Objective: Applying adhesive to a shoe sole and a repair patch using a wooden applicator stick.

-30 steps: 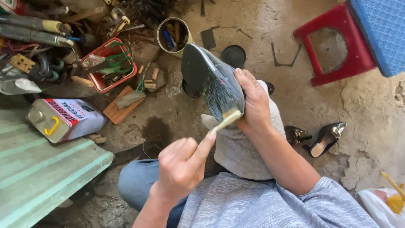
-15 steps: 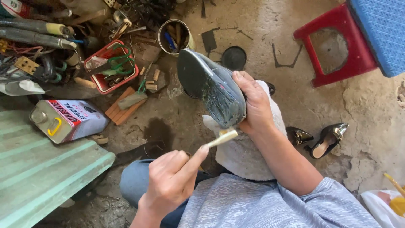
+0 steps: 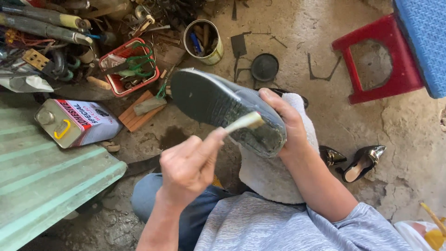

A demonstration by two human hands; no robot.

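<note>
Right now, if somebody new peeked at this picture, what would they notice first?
First, the dark shoe held sole-up in the middle by the right hand, while the left hand presses a small pale brush against its heel end. Next, the bright red plastic stool at upper right, and the metal can with a yellow handle on the ground at left.

Left hand (image 3: 188, 165) is fisted with forefinger stretched forward, right hand (image 3: 288, 123) cupped, fingers curled tight, forearm angling in.
</note>
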